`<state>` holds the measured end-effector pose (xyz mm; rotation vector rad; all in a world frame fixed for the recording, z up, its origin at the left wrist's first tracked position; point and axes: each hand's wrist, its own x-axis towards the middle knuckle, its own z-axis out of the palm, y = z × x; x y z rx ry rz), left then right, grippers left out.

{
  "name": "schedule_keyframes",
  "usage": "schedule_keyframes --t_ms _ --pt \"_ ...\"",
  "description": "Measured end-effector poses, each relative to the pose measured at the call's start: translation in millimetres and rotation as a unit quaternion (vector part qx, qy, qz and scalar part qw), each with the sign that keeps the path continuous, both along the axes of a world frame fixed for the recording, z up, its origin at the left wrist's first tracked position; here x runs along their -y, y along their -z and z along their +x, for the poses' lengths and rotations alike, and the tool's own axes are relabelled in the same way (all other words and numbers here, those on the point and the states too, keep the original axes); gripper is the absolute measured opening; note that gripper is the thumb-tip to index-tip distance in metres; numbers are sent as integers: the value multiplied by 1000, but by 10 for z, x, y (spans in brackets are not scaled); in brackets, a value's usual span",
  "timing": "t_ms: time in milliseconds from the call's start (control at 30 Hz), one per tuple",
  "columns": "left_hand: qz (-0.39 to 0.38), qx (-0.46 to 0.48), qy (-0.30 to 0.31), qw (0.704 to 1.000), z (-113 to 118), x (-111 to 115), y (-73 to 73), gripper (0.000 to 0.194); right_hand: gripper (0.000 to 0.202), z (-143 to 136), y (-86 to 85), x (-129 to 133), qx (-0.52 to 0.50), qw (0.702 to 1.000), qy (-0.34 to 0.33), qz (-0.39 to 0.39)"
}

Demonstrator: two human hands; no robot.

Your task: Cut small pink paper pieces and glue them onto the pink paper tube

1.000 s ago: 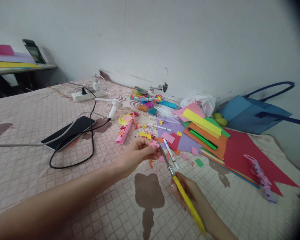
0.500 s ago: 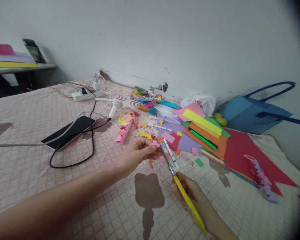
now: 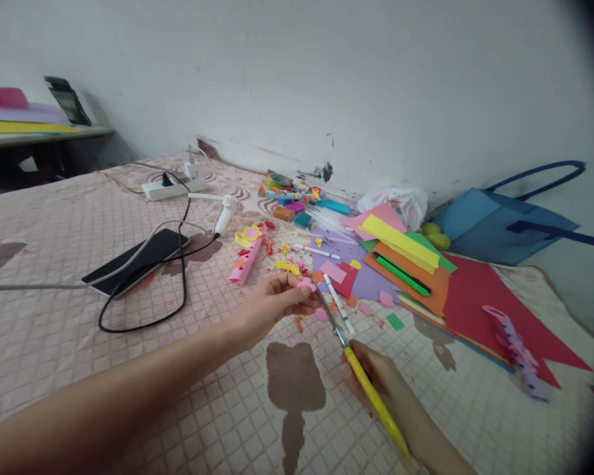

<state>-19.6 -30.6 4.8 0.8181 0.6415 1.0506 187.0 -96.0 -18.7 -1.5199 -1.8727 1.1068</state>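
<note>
Between the thumb and fingers of my left hand (image 3: 282, 298) is a small piece of pink paper (image 3: 306, 284). My right hand (image 3: 376, 376) is closed around yellow-handled scissors (image 3: 379, 402), whose metal blades point up to the left and reach the edge of the pink paper. Whether the blades are apart or together I cannot tell. Just beyond my hands lie small paper scraps, a yellow strip (image 3: 288, 267) and a white marker (image 3: 339, 303). A rolled pink paper (image 3: 247, 260) with a yellow-and-pink paper flower (image 3: 252, 233) rests to the left of them.
At the right are a purple sheet (image 3: 371, 280), a red sheet (image 3: 495, 316), a green cutter knife (image 3: 403, 275) and a blue bag (image 3: 505, 224). On the left, a black power bank-like slab (image 3: 138, 260), cables, a glue gun (image 3: 225, 216) and a power strip (image 3: 171, 189) lie on the cloth.
Almost nothing differs. The scissors' yellow handle has shifted very slightly in my right hand, while my left hand keeps the pink paper in the same place.
</note>
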Motion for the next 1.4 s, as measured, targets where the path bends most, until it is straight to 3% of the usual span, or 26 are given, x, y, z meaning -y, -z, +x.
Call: schedule_keyframes --t_ms 767,1400 --pt "-13 10 -19 1000 -9 -11 -30 20 24 -14 -133 -4 41 999 -1 -16" --pt "-11 -1 -26 1000 -26 -33 -37 16 25 38 -35 -34 24 999 2 -26"
